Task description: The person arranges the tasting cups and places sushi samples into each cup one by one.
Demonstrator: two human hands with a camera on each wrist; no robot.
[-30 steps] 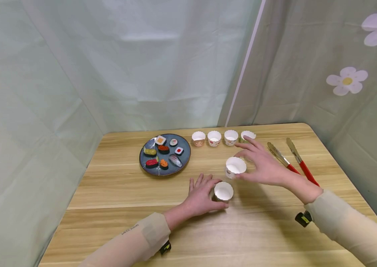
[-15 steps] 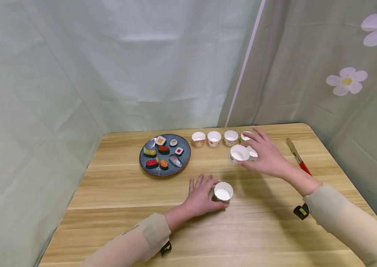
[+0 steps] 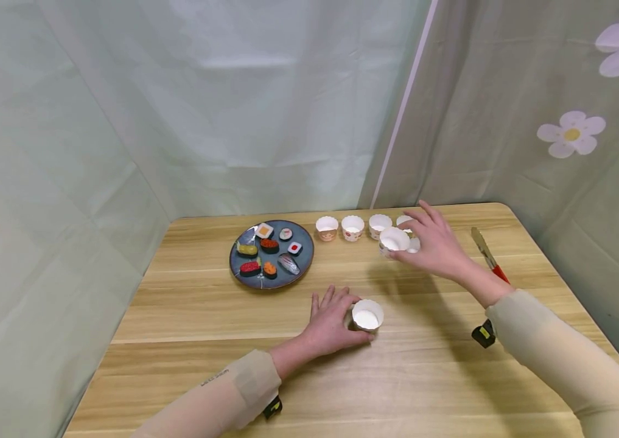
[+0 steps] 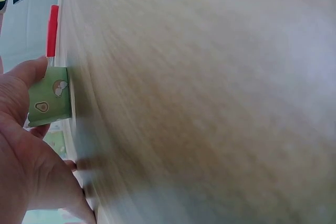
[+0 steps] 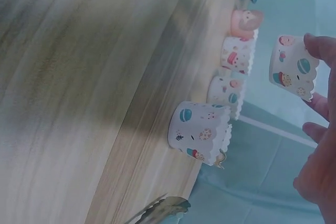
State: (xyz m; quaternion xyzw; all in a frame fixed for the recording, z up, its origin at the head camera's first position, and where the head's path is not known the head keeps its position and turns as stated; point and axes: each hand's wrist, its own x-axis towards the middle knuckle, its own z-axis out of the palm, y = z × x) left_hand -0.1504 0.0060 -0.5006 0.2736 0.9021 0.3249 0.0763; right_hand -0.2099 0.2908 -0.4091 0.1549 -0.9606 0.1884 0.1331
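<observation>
Fingers (image 5: 318, 49) half-closed: left hand (image 3: 328, 325) gripping green cup (image 4: 50, 98), right hand (image 3: 434, 248) white cup (image 5: 292, 66), aloft; plate (image 3: 306, 263) holding sushi (image 3: 269, 246); wood table (image 3: 205, 316); curtain (image 3: 265, 121).

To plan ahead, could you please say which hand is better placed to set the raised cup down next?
Probably the right hand: it holds the raised cup near the cup row; the left hand grips the green cup.

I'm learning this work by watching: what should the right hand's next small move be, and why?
Probably lower the held cup toward the table: the right hand grips it clear of the surface, and another white cup with similar teal prints stands nearby, in front of the back row of cups.
</observation>
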